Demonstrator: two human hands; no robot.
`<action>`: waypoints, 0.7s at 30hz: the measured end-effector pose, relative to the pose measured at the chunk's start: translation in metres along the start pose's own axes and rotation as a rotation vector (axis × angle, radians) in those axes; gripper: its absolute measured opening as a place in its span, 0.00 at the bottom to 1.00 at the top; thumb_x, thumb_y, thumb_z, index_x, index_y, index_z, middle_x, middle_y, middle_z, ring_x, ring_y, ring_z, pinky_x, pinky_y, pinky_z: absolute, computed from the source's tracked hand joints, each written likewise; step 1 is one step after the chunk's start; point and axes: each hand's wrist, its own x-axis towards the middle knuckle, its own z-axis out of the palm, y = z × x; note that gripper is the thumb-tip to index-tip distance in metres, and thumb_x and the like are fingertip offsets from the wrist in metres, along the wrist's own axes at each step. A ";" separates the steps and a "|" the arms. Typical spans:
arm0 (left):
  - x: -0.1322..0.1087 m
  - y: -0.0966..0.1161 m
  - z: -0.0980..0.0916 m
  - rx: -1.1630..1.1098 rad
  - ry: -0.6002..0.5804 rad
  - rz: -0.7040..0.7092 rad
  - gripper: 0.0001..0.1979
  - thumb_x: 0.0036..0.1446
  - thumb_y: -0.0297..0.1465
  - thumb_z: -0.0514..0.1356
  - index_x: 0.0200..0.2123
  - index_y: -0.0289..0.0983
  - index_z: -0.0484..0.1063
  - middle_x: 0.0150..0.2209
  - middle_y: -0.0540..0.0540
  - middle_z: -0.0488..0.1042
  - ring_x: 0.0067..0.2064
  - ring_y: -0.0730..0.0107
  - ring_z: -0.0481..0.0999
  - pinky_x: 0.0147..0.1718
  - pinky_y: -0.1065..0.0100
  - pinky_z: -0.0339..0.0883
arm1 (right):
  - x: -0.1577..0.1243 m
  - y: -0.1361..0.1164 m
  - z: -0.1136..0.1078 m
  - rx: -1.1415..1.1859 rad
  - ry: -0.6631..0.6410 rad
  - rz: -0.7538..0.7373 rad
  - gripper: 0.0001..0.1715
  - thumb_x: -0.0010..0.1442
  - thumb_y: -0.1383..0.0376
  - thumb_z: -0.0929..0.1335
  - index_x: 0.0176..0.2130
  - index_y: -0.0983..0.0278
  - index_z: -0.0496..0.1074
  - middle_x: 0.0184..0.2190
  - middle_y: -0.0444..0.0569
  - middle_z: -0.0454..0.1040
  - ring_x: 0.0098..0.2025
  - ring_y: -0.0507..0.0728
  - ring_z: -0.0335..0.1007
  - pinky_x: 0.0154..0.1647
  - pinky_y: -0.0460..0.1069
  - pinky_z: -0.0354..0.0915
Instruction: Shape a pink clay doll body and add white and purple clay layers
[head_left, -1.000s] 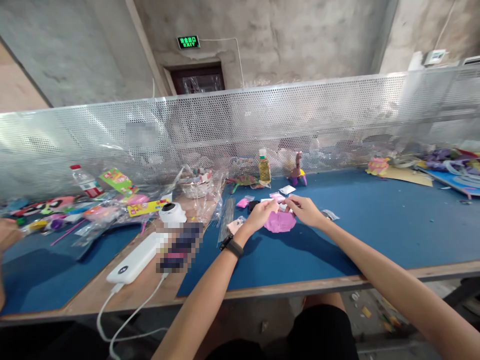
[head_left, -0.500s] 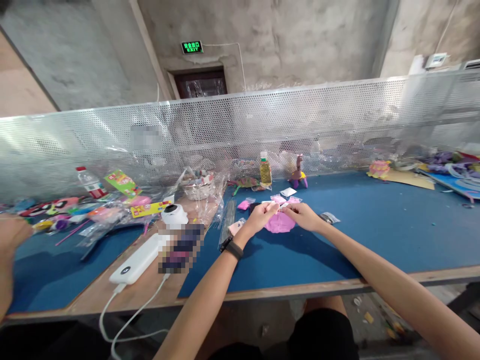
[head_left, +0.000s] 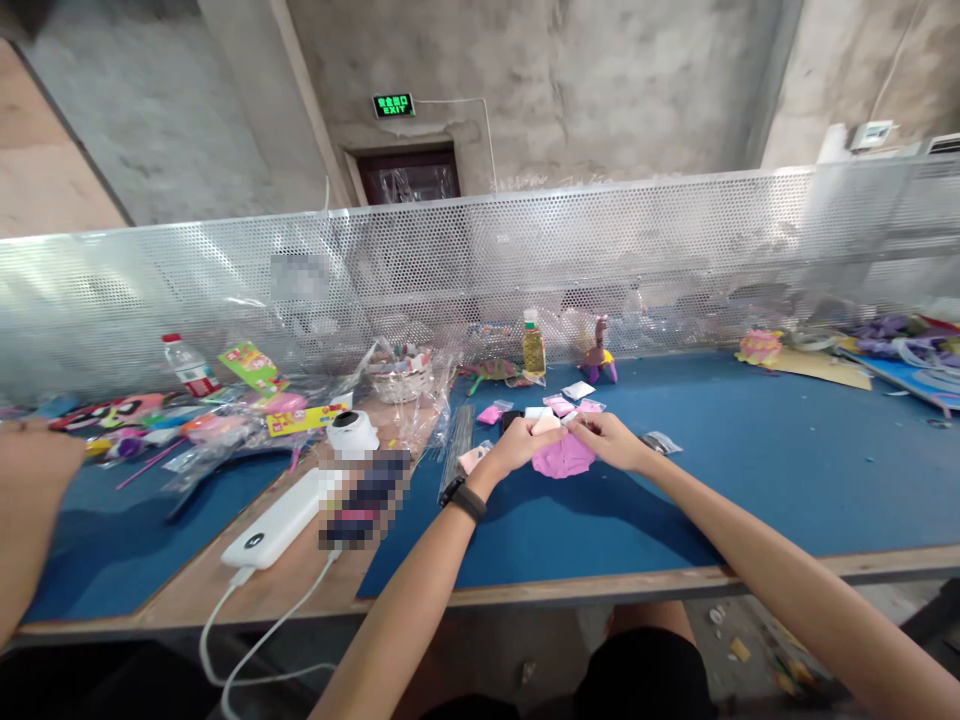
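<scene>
A thin, crinkled pink piece (head_left: 562, 460), perhaps clay or soft sheet, hangs just above the blue mat between my hands. My left hand (head_left: 517, 446) pinches its upper left edge, with something pale (head_left: 547, 424) by the thumb. On the upper right edge my right hand (head_left: 613, 441) is closed, its fingertips bunched at the rim. Behind them lie small packets of pink material (head_left: 559, 405) and a white packet (head_left: 577, 390). Left of my left hand are a pale pink packet (head_left: 475, 457) and a bundle of thin wires (head_left: 454, 445).
A brown-and-purple figure (head_left: 601, 352) and a bottle of yellow liquid (head_left: 533, 345) stand by the perforated metal screen (head_left: 675, 240). To the left are a power bank (head_left: 281, 520), a phone (head_left: 367, 500), a white camera (head_left: 352, 434) and a basket (head_left: 400, 380). Another person's hand (head_left: 37, 480) is at far left.
The view has shifted slightly. My hands still hold the pink piece, with their fingers moved a little along its upper edge. The other person's hand has moved right.
</scene>
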 end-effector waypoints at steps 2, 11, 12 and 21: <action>0.001 0.001 0.000 0.007 0.025 0.033 0.24 0.51 0.50 0.66 0.27 0.32 0.72 0.24 0.50 0.66 0.27 0.75 0.59 0.26 0.71 0.51 | 0.001 0.000 -0.001 0.005 0.010 0.004 0.29 0.67 0.45 0.60 0.29 0.63 0.69 0.21 0.42 0.62 0.25 0.51 0.56 0.25 0.47 0.54; -0.001 0.000 0.002 -0.015 0.128 0.051 0.23 0.52 0.49 0.67 0.25 0.32 0.71 0.22 0.52 0.64 0.25 0.76 0.57 0.25 0.71 0.50 | -0.001 0.002 -0.001 0.165 -0.049 0.107 0.27 0.65 0.43 0.63 0.35 0.63 0.69 0.20 0.41 0.65 0.23 0.53 0.67 0.22 0.46 0.62; -0.001 0.000 0.002 -0.019 0.147 0.049 0.23 0.52 0.49 0.67 0.24 0.32 0.71 0.21 0.52 0.63 0.25 0.77 0.57 0.24 0.71 0.50 | -0.002 0.001 -0.001 0.195 -0.063 0.121 0.26 0.65 0.43 0.63 0.36 0.63 0.69 0.20 0.41 0.66 0.23 0.53 0.69 0.22 0.46 0.63; 0.001 0.008 -0.002 -0.234 0.039 0.085 0.23 0.53 0.46 0.67 0.42 0.32 0.79 0.38 0.43 0.78 0.40 0.65 0.73 0.42 0.66 0.65 | -0.002 -0.005 -0.004 0.134 -0.077 0.104 0.28 0.64 0.43 0.64 0.26 0.61 0.64 0.17 0.41 0.67 0.20 0.54 0.71 0.23 0.47 0.62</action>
